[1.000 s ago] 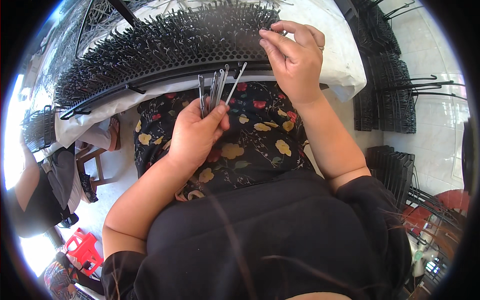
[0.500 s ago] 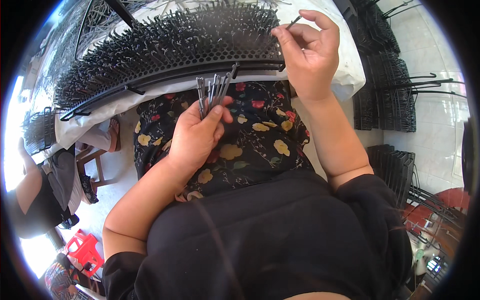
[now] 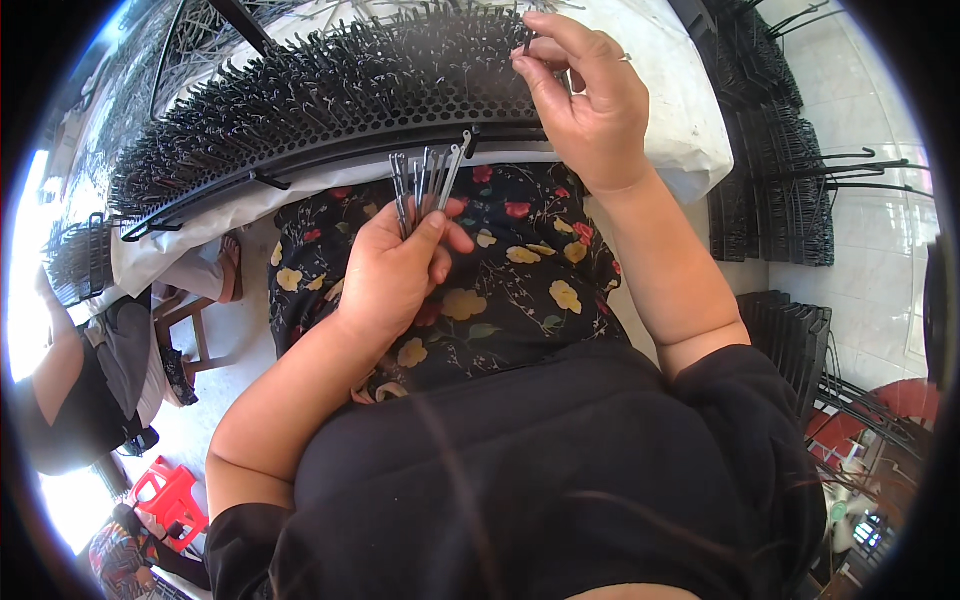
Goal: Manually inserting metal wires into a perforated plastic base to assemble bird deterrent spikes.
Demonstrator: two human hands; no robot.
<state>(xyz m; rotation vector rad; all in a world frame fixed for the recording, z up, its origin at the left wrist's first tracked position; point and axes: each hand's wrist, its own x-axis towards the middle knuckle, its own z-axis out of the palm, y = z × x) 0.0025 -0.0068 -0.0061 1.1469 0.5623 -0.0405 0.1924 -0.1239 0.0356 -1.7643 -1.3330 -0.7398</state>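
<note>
My left hand [image 3: 397,255] is closed around a small bundle of thin dark metal pins [image 3: 424,185], their flattened ends pointing up and fanned out. It rests above my lap. Farther up, my right hand [image 3: 590,105] pinches a single pin [image 3: 527,38] between thumb and fingertips, over the right end of a long black perforated rack [image 3: 345,132]. Many dark pins [image 3: 300,95] stand crowded in the rack's holes. The front row of holes nearest me is bare. Whether the pinched pin touches a hole is hidden by my fingers.
White sheeting [image 3: 690,130] covers the table under the rack. Loose pins [image 3: 190,50] lie in a heap at the far left. More filled racks [image 3: 770,180] hang at the right. At the left are another person's arm [image 3: 60,365] and a red plastic stool [image 3: 170,500].
My right hand has moved left and slightly away from me, bringing its pin over the rack. One pin in my left hand's bundle now leans out farther to the right.
</note>
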